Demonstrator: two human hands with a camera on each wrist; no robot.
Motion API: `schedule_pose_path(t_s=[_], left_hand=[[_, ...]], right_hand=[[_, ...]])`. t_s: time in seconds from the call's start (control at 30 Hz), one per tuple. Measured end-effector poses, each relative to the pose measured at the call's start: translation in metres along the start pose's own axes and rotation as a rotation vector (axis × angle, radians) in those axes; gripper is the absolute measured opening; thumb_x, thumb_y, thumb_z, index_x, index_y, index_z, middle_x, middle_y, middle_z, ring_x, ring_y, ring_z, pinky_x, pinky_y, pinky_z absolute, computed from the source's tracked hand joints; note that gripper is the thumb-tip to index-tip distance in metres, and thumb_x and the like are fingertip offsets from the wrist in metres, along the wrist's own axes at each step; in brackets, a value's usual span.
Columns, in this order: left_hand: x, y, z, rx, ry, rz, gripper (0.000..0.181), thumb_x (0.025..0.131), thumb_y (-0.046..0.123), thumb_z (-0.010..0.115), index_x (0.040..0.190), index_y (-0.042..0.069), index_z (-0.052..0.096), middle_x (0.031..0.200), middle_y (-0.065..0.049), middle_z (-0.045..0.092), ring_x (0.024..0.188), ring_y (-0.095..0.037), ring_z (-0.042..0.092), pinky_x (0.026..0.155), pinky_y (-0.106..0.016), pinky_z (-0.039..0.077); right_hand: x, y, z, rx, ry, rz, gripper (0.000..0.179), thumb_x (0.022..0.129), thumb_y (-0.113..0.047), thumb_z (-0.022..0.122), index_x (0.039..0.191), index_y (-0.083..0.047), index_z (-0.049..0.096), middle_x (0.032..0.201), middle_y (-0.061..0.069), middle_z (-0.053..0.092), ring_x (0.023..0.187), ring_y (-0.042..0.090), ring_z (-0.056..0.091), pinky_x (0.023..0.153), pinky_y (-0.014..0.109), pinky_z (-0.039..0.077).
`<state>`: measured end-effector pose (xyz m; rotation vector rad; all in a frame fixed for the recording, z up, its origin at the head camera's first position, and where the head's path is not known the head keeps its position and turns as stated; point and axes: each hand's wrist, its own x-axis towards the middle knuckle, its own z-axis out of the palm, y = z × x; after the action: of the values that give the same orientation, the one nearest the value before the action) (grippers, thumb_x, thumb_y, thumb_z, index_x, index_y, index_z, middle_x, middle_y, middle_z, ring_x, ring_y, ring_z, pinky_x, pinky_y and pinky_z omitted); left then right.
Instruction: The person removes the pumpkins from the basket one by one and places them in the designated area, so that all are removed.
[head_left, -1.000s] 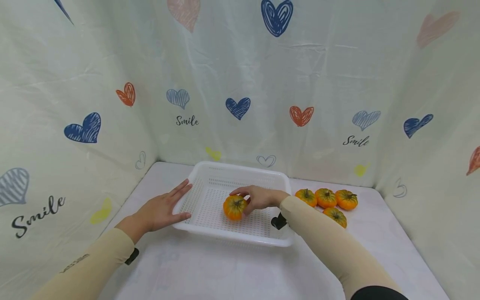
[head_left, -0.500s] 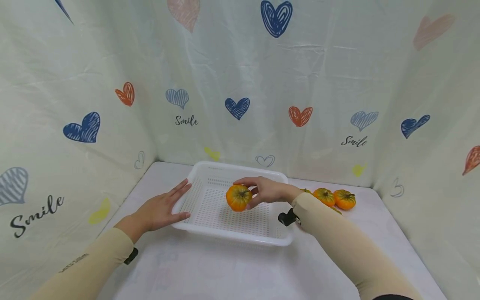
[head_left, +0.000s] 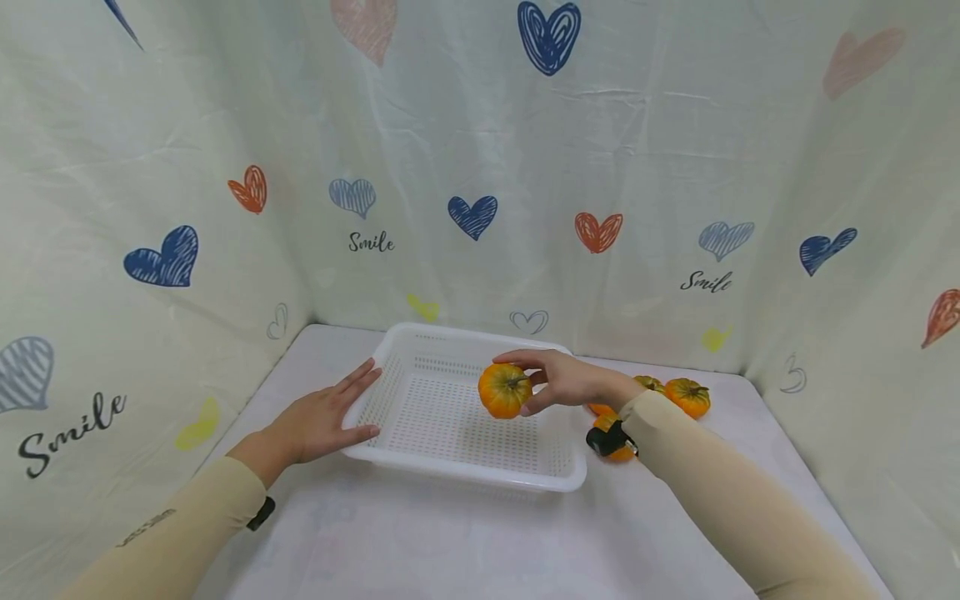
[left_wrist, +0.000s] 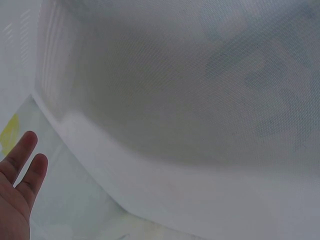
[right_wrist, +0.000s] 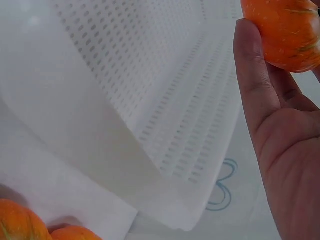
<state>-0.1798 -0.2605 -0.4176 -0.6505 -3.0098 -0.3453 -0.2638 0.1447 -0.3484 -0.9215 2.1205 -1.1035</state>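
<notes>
A small orange pumpkin [head_left: 504, 391] with green streaks and a stem is gripped between the thumb and fingers of my right hand [head_left: 558, 381]. In the head view it appears over the right half of a white perforated plastic basket [head_left: 465, 475]. The right wrist view shows the pumpkin [right_wrist: 287, 35] at the fingertips, above the basket's slotted wall [right_wrist: 195, 115]. My left hand [head_left: 318, 423] has its fingers spread and touches the basket's left rim. In the left wrist view, two fingers of that hand [left_wrist: 17, 185] extend beside the basket [left_wrist: 150, 185].
Several more orange pumpkins [head_left: 687, 398] lie on the white-covered table [head_left: 420, 542] right of the basket, partly hidden behind my right forearm. A pale curtain [head_left: 645, 150] printed with hearts hangs around the table's back and sides.
The pumpkin in my right hand has risen from the basket's floor and moved right. My right forearm has shifted right, covering different pumpkins on the table. My left hand has stayed at the rim.
</notes>
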Motion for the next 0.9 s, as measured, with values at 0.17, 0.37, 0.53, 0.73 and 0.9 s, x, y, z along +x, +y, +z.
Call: schedule_pose_path(t_s=[0.17, 0.37, 0.53, 0.73, 0.9], left_hand=[[0.0, 0.0, 0.0, 0.003, -0.001, -0.003, 0.087, 0.093, 0.06, 0.056, 0.16, 0.014, 0.023, 0.166, -0.003, 0.014, 0.128, -0.038, 0.052, 0.1, -0.058, 0.043], [0.0, -0.001, 0.002, 0.006, -0.003, -0.009, 0.088, 0.093, 0.061, 0.056, 0.16, 0.015, 0.022, 0.166, -0.003, 0.013, 0.129, -0.039, 0.051, 0.1, -0.059, 0.043], [0.001, -0.001, 0.003, 0.006, 0.005, -0.005, 0.088, 0.093, 0.062, 0.055, 0.16, 0.016, 0.022, 0.166, -0.003, 0.013, 0.127, -0.039, 0.053, 0.1, -0.059, 0.044], [0.0, 0.0, 0.001, 0.001, 0.003, -0.002, 0.088, 0.093, 0.063, 0.054, 0.16, 0.014, 0.022, 0.166, -0.003, 0.014, 0.127, -0.039, 0.053, 0.099, -0.058, 0.044], [0.0, 0.0, -0.001, -0.002, -0.003, 0.001, 0.09, 0.093, 0.067, 0.05, 0.16, 0.013, 0.022, 0.166, -0.004, 0.014, 0.128, -0.039, 0.052, 0.1, -0.058, 0.044]], right_hand=[[-0.016, -0.001, -0.004, 0.005, 0.033, 0.008, 0.077, 0.084, -0.005, 0.077, 0.151, -0.021, 0.043, 0.145, 0.006, 0.046, 0.121, 0.03, 0.055, 0.089, 0.039, 0.055], [-0.035, 0.001, -0.011, 0.005, 0.062, 0.031, 0.077, 0.084, -0.005, 0.077, 0.151, -0.023, 0.043, 0.146, 0.006, 0.046, 0.121, 0.03, 0.055, 0.09, 0.039, 0.055], [-0.049, 0.007, -0.017, 0.022, 0.089, 0.045, 0.077, 0.084, -0.006, 0.077, 0.151, -0.025, 0.043, 0.147, 0.005, 0.047, 0.122, 0.03, 0.055, 0.092, 0.04, 0.054], [-0.067, 0.014, -0.023, 0.004, 0.117, 0.041, 0.078, 0.084, -0.009, 0.078, 0.151, -0.022, 0.043, 0.148, 0.008, 0.045, 0.126, 0.032, 0.052, 0.095, 0.04, 0.052], [-0.081, 0.023, -0.026, -0.018, 0.159, 0.054, 0.079, 0.082, -0.01, 0.079, 0.151, -0.02, 0.042, 0.15, 0.009, 0.044, 0.13, 0.035, 0.048, 0.099, 0.044, 0.049]])
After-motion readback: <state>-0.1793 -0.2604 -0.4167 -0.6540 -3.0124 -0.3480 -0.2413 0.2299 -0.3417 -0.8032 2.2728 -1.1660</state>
